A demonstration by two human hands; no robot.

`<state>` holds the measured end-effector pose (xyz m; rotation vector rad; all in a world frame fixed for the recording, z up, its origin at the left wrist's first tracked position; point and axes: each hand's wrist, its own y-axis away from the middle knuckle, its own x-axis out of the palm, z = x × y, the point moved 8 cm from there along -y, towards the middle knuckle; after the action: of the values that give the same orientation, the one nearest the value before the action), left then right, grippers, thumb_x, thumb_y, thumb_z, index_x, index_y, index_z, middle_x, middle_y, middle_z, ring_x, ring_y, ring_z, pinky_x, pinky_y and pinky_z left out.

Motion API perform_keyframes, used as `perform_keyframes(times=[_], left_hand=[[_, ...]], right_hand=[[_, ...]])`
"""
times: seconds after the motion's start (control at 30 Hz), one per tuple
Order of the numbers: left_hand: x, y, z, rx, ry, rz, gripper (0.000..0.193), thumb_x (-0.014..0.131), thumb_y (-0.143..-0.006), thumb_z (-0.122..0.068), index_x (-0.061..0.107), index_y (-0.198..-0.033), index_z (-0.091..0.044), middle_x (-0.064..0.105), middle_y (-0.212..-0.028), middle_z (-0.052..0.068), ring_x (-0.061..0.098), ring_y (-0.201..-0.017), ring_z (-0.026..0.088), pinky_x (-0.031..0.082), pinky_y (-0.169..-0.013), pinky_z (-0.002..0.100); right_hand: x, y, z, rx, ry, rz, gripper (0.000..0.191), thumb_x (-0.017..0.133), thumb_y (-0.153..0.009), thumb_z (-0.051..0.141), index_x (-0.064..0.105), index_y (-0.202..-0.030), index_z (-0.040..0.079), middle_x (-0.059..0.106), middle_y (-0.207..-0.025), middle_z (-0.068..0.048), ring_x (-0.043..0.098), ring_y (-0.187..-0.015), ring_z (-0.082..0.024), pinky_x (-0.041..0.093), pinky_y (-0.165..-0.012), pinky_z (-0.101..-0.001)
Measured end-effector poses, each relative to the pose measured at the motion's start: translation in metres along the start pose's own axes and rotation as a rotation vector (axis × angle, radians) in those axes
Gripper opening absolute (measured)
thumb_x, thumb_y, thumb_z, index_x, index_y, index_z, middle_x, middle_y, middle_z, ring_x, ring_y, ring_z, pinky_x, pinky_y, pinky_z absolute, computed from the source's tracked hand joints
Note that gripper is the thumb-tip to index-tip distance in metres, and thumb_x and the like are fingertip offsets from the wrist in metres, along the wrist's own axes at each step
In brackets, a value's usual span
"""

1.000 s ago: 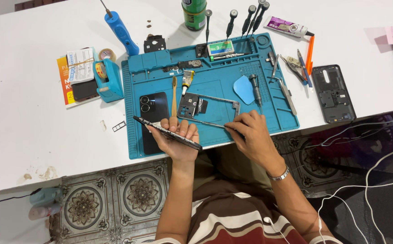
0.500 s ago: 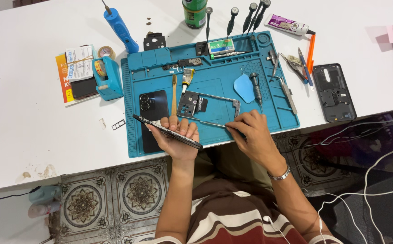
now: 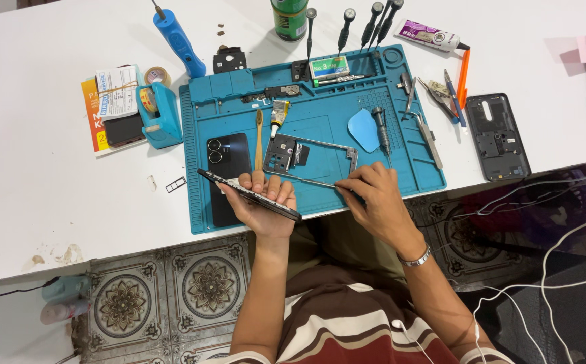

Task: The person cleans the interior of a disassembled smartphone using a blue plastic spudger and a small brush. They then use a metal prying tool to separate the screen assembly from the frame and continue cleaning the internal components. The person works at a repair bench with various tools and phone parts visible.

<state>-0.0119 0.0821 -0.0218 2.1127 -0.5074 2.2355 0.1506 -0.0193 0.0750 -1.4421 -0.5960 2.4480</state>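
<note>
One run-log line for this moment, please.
left hand: holds phone body edge-on | right hand: thin tool at phone frame | surface: blue mat

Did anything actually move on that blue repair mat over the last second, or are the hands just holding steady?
Almost nothing moved. The left hand still holds the thin phone panel tilted on edge, and the right hand still pinches the slim metal tool pointed at the phone frame, with at most a slight shift. The black phone, blue mat and screwdrivers stayed put.
</note>
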Motion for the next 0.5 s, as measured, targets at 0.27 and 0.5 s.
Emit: perform_keyframes(times=[0.27, 0.5], left_hand=[[-0.0025, -0.0003, 0.0004, -0.004, 0.003, -0.002, 0.048, 0.056, -0.103, -0.059, 0.066, -0.09, -0.013, 0.063, -0.079, -0.003, 0.058, -0.067, 0.014, 0.046, -0.061, 0.027], [-0.0036, 0.0012, 0.0004, -0.002, 0.003, -0.006, 0.048, 0.056, -0.103, -0.058, 0.066, -0.089, -0.013, 0.063, -0.079, -0.002, 0.058, -0.067, 0.014, 0.046, -0.061, 0.027]], right_hand=[[-0.0009, -0.0009, 0.0006, 0.003, -0.01, -0.004, 0.014, 0.079, -0.086, 0.01, 0.076, -0.1, 0.01, 0.062, -0.091, 0.0, 0.052, -0.089, -0.021, 0.034, -0.078, -0.0365], [-0.0011, -0.0005, -0.0006, 0.017, -0.017, 0.0, 0.014, 0.078, -0.087, 0.01, 0.077, -0.101, 0.01, 0.062, -0.091, 0.0, 0.052, -0.088, -0.02, 0.034, -0.078, -0.0363]])
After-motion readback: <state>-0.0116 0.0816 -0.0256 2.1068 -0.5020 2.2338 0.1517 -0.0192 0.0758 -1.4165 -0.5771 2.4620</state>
